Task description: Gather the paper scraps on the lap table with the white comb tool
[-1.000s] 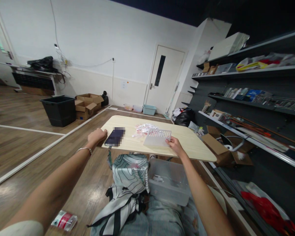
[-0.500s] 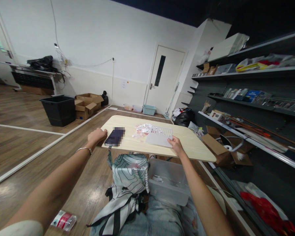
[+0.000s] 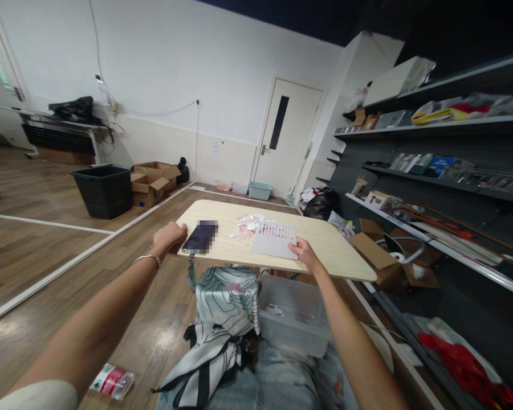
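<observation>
My left hand (image 3: 170,236) is closed around the left edge of a pale wooden table (image 3: 333,256), beside a dark phone (image 3: 196,236) with a strap hanging over the front edge. In my right hand (image 3: 305,252), a thin, light grey flat panel (image 3: 269,247) with a row of slots along its far side is gripped by its right edge, close over the tabletop. Just behind and left of the panel lies a loose pile of small white and pinkish pieces (image 3: 250,221); the panel may cover part of it.
Below the table's front edge are a lidded clear plastic box (image 3: 294,313) and a patterned bag (image 3: 226,296). A plastic bottle (image 3: 113,382) lies on the floor. A black bin (image 3: 102,193) stands left, loaded shelves (image 3: 444,134) right.
The slotted panel has shifted slightly left and towards me in my right hand, and its slots show more plainly. My left hand stays at the table edge.
</observation>
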`<state>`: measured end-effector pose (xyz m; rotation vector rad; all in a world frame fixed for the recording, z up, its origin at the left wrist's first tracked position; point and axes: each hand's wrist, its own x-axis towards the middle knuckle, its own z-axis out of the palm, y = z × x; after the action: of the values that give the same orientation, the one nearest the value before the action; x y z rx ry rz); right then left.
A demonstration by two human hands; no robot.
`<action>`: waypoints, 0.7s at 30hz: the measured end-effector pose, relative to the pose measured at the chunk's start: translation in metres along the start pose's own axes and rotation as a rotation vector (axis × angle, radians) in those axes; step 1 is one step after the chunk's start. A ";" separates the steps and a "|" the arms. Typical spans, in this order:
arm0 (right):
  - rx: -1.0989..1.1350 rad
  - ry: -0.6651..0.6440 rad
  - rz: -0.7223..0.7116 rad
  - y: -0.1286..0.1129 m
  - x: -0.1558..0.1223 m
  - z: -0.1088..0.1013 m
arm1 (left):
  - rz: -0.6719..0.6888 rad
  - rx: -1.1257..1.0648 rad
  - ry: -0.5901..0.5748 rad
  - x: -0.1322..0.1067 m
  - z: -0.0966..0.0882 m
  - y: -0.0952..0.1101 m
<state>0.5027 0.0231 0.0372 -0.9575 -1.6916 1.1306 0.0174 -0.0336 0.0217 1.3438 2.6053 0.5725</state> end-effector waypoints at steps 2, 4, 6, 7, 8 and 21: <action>0.006 -0.004 0.001 -0.001 -0.001 0.000 | -0.005 0.000 -0.006 0.000 0.000 0.000; 0.029 0.023 -0.011 -0.003 -0.002 -0.001 | -0.008 0.002 -0.008 0.000 -0.001 0.000; 0.063 0.072 -0.029 -0.003 -0.003 -0.002 | -0.009 0.000 -0.007 0.000 0.000 0.000; 0.074 0.096 -0.036 -0.003 -0.003 -0.003 | -0.010 -0.004 -0.007 0.001 0.000 0.000; 0.080 0.116 -0.040 -0.003 -0.003 -0.004 | -0.009 -0.008 -0.005 0.001 0.000 0.000; -0.011 0.102 -0.014 -0.005 -0.002 0.000 | -0.012 -0.003 0.000 0.000 0.000 0.002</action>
<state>0.5032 0.0196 0.0412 -0.9920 -1.6218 1.0465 0.0187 -0.0330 0.0224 1.3257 2.6101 0.5745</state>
